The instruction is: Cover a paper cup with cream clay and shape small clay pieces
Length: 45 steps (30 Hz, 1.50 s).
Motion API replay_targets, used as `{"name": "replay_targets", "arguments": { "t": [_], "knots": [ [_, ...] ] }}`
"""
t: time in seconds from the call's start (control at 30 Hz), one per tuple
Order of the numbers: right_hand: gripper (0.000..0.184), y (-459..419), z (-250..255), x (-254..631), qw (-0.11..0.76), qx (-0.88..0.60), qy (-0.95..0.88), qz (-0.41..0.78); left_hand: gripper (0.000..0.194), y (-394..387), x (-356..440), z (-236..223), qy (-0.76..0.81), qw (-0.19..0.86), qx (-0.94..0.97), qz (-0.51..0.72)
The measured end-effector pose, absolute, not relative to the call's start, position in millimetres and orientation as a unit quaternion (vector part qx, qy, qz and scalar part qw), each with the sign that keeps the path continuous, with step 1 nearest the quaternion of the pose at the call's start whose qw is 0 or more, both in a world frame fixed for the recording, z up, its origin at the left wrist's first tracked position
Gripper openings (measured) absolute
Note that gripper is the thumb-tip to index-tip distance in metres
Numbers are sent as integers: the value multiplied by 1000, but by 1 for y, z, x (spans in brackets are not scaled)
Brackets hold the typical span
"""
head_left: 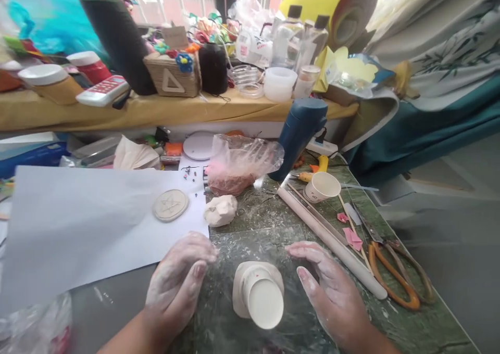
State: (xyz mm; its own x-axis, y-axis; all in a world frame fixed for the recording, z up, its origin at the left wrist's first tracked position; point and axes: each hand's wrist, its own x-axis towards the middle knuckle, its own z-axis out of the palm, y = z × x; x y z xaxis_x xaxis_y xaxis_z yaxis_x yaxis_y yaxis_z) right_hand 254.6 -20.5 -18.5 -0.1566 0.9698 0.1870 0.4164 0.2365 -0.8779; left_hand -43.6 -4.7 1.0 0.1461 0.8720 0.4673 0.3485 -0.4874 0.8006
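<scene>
A small white paper cup stands upside down on a flat slab of pale clay, in front of me on the dusty dark tabletop. My left hand hovers to the left of the cup, fingers curved and apart from the thumb, holding nothing. On the other side my right hand is likewise open and bare, not touching the cup. White powder coats both hands. Beyond the left hand lie a lump of white clay and a round clay disc with a star scratched into it.
A white rolling pin, orange-handled scissors and another paper cup lie at right. Behind stand a dark blue flask and a plastic bag of brownish clay. White paper covers the left. A crowded shelf runs along the back.
</scene>
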Motion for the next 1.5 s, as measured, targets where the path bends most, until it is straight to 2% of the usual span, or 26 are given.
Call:
{"name": "replay_targets", "arguments": {
  "t": [0.13,0.23,0.3,0.4,0.53,0.6,0.77,0.93,1.13,1.3,1.5],
  "knots": [
    [47,-16,16,239,319,-382,-807,319,17,1,-40,2,402,324,690,507],
    [46,-19,25,222,294,-341,-832,325,15,-2,-38,9,379,289,736,480],
    [41,-25,17,216,321,-369,-807,332,14,-7,-36,14,345,239,781,462],
    [40,-32,-1,224,381,-438,-744,331,29,-18,-27,20,291,157,845,421],
    [37,-29,-11,274,397,-601,-660,212,55,-31,-6,18,359,135,849,364],
    [38,-23,-7,306,369,-675,-622,147,68,-34,3,15,408,156,826,356],
    [29,-9,9,359,269,-717,-629,135,49,-33,12,9,426,161,820,347],
    [21,-12,4,356,160,-690,-690,150,49,-25,11,2,415,124,829,354],
    [30,3,8,362,76,-684,-710,150,57,-20,2,-9,410,94,838,348],
    [10,27,29,365,-24,-664,-730,162,58,-19,0,-14,407,117,824,376],
    [7,33,24,352,-73,-680,-716,143,56,-19,1,-8,400,116,829,373]
  ]
}}
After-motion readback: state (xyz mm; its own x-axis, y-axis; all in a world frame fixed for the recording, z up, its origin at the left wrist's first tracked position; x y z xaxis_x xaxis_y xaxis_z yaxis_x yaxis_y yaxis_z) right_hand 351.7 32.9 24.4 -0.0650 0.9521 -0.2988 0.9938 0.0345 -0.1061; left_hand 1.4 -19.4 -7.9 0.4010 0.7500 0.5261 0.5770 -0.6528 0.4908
